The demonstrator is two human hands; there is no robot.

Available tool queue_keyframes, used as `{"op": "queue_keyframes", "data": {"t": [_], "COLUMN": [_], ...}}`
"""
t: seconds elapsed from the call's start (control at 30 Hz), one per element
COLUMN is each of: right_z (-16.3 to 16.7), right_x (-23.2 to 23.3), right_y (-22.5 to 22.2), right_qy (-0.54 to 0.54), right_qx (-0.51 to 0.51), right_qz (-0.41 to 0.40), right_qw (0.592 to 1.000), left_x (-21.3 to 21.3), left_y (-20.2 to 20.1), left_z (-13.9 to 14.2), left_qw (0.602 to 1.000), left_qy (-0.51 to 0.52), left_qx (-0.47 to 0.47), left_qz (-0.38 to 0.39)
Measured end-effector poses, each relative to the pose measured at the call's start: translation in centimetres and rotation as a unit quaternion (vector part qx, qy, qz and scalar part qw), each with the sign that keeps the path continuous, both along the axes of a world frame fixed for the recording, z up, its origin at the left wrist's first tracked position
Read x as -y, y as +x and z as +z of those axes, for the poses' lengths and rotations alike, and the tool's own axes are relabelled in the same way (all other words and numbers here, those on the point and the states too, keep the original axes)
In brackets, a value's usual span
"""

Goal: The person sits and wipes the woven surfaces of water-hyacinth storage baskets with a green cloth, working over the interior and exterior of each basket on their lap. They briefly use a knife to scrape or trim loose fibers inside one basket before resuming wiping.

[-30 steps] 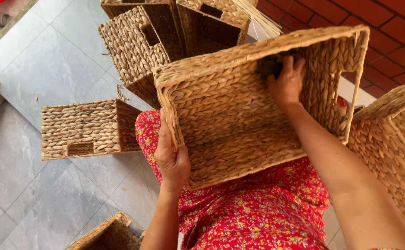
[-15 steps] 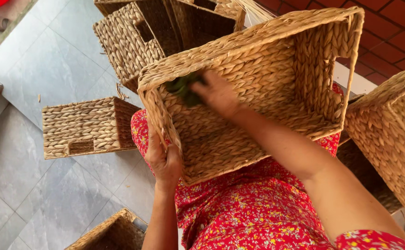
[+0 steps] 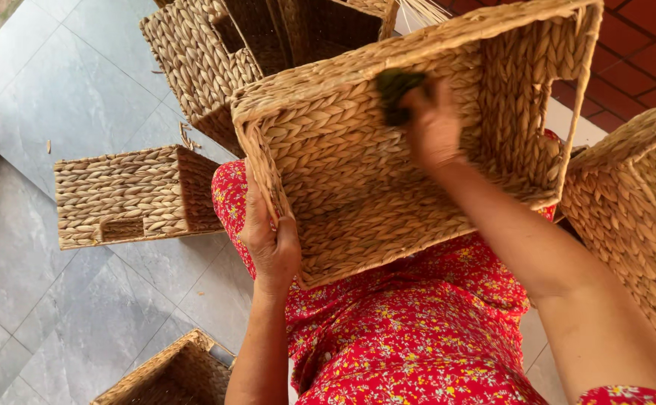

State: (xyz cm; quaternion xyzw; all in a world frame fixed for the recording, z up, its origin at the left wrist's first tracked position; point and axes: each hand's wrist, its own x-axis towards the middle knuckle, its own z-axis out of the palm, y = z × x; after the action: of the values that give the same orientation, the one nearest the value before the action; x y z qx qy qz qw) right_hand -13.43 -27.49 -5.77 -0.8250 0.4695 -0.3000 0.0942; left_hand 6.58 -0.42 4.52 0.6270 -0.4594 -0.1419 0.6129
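Now the left hand clamps the basket's near-left rim (tilted on the lap), while the right hand, fingers pinched together, presses a dark pad against its far wall.

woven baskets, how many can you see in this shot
5, maybe more stacked out of sight: one on the lap, one on the floor at left, a stack at top, one at right, one at bottom left.

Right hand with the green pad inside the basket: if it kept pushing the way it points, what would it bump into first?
The right hand presses a dark green pad against the woven basket. Going straight on, it would probably meet the inner wall, already touching.
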Motion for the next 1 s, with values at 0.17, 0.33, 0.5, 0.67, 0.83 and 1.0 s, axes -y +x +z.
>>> {"op": "queue_keyframes", "data": {"t": [0.17,0.33,0.5,0.67,0.83,1.0], "right_z": [2.0,4.7,4.0,3.2,0.7,0.6], "right_x": [-10.2,-11.5,-6.8,-1.7,-0.8,-4.9], "right_y": [8.1,9.5,2.8,-7.8,-8.5,-1.2], "right_qy": [0.075,0.063,0.118,0.008,0.116,0.18], "right_qx": [-0.091,-0.163,-0.354,-0.384,-0.44,-0.459], "right_qz": [0.254,0.378,0.249,0.088,-0.004,0.061], "right_qw": [0.96,0.909,0.894,0.919,0.89,0.868], "left_x": [0.0,-0.4,-0.1,0.3,0.4,1.1], "left_y": [-0.2,-0.1,-0.1,-0.3,-0.4,-0.1], "left_z": [-0.2,-0.4,-0.4,-0.1,-0.1,0.5], "left_qw": [1.0,0.999,0.999,1.0,0.999,0.998], "left_qy": [-0.011,0.024,0.01,-0.022,-0.016,-0.02], "left_qx": [-0.014,-0.036,-0.033,-0.002,0.03,0.034], "left_qz": [0.002,0.029,0.019,0.012,0.024,0.038]}}
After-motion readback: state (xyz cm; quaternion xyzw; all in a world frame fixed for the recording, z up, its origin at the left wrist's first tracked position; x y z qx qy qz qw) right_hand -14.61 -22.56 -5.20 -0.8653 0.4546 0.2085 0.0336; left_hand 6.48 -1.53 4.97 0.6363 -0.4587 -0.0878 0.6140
